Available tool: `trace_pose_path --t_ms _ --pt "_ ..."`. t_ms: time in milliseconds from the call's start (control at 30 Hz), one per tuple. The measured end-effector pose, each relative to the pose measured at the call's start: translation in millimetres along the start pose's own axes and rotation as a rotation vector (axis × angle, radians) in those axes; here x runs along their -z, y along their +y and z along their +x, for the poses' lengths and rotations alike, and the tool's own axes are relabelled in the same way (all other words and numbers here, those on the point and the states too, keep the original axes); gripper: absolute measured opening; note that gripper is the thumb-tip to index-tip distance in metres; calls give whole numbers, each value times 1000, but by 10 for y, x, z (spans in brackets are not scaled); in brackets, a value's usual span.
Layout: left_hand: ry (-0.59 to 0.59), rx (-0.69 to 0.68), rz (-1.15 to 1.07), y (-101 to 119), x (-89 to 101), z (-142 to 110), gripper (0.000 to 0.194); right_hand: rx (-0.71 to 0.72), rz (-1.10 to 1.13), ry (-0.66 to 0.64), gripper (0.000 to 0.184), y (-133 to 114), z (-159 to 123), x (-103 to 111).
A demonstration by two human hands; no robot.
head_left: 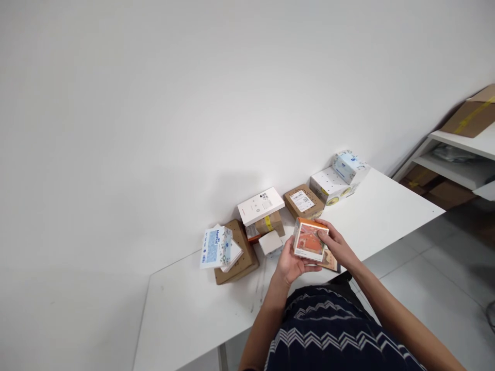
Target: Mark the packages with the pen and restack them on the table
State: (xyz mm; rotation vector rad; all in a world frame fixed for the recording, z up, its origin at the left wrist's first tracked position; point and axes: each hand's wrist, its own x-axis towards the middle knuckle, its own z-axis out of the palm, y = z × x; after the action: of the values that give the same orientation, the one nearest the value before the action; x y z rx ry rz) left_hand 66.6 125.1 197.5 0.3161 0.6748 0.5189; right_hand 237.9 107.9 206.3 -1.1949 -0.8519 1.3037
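Observation:
Both of my hands hold a small orange and white box (310, 241) with a picture on its face, above the table's front edge. My left hand (291, 264) grips its left side and lower edge from beneath. On the right side, my right hand (335, 243) has its thumb across the printed face. Partly hidden under the box lies a flat brown printed item (331, 262) at the table's edge. A small white box (270, 242) sits just left of my left hand. Behind the held box rests a brown cardboard box (303, 201) with a white label.
On the white table (185, 314), a blue and white packet (216, 248) tops a brown box (238, 265). A flat white box (261, 205) lies on a taped carton (270, 222). White patterned boxes (331, 186) are stacked against the wall. A shelf (458, 164) holding cartons stands right.

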Motion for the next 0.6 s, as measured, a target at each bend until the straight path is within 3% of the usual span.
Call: trace_pose_path --t_ms 133,300,433,600 --pt "-7 -85 -43 19 63 -39 54 -142 168 -11 41 -17 20 -68" --pt "-129 -62 -106 -16 118 2 64 -305 317 -18 33 33 51 -222" --pt "-85 -106 -207 -44 166 32 54 -418 371 -9 29 36 54 -315" --pt "-71 -21 -207 -19 247 38 53 -597 507 -92 36 42 55 -301"
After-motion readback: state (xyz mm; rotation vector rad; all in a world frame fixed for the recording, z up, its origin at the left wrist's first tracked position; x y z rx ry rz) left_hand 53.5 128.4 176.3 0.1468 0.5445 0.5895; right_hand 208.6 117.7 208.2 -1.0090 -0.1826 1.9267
